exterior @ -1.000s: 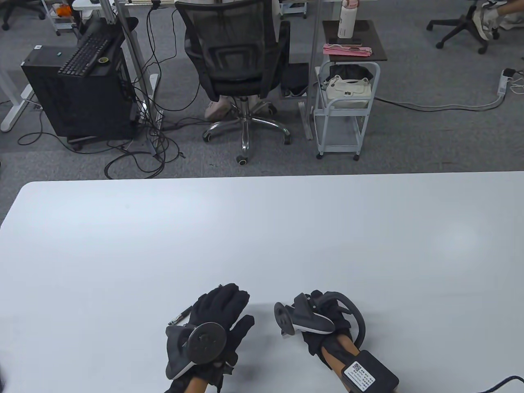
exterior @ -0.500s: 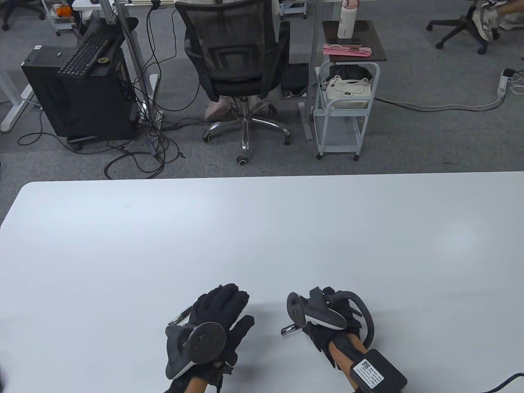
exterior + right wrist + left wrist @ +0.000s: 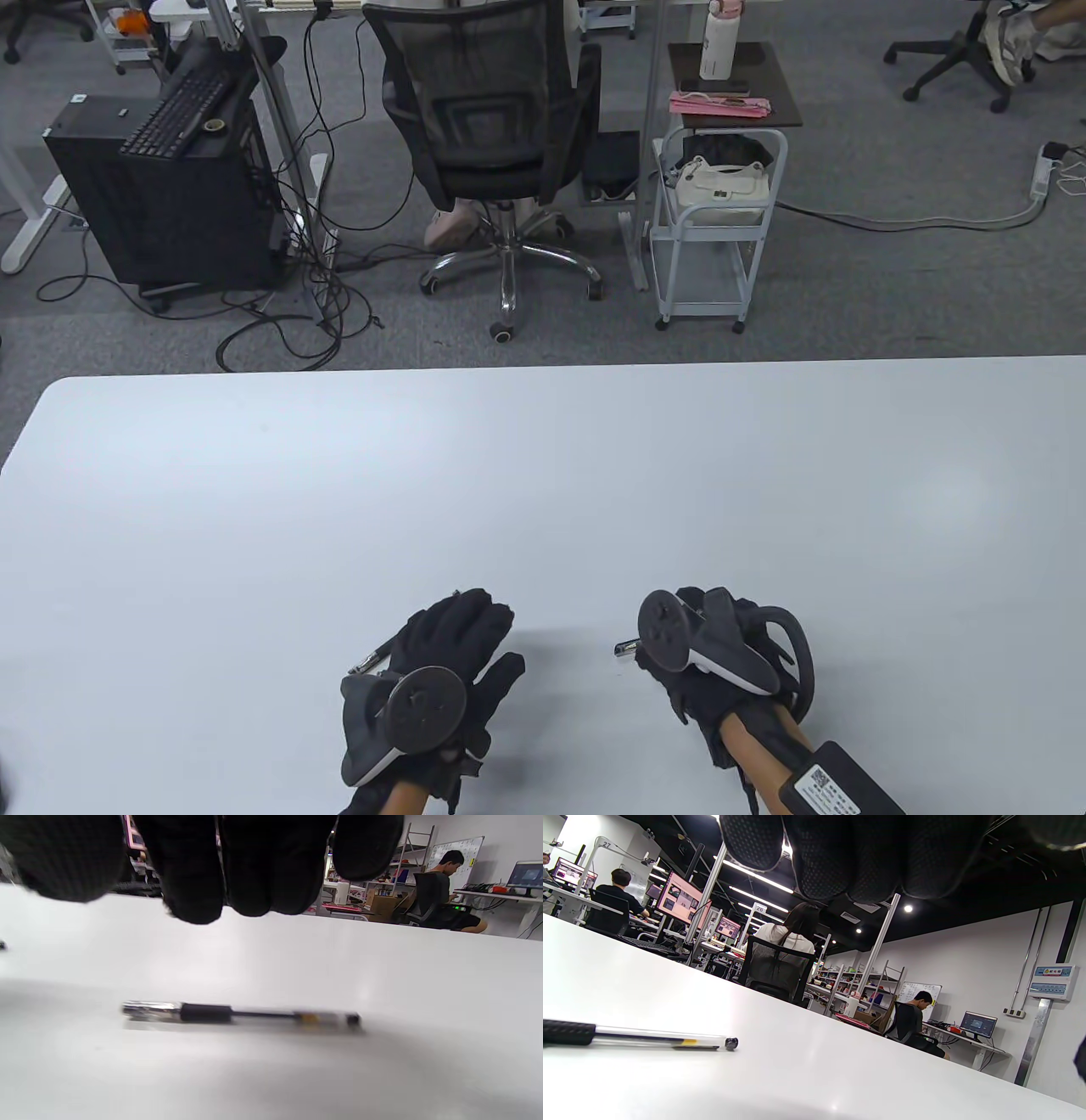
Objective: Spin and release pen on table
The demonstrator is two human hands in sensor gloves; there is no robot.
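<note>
Two pens are on the white table (image 3: 543,475), both near the edge closest to the person. One pen (image 3: 239,1014) lies flat just under the right hand (image 3: 713,658); from above only its silvery tip pokes out to the left of the tracker, while the right wrist view shows its full length: clear barrel, black grip, small yellow mark near one end, slightly blurred. The gloved fingers (image 3: 195,878) of that hand hang above it with a band of bare table between them and the barrel, so the hand holds nothing; the fingers are curled down loosely rather than spread. The left hand (image 3: 450,654) lies palm down on the table, fingers stretched forward and close together, also gripping nothing. The second pen (image 3: 638,1037) lies flat just beside its outer edge, tip sticking out to the left of the glove in the table view; the two are close, but I cannot tell whether they touch. The two hands sit apart from each other, bare table between them.
</note>
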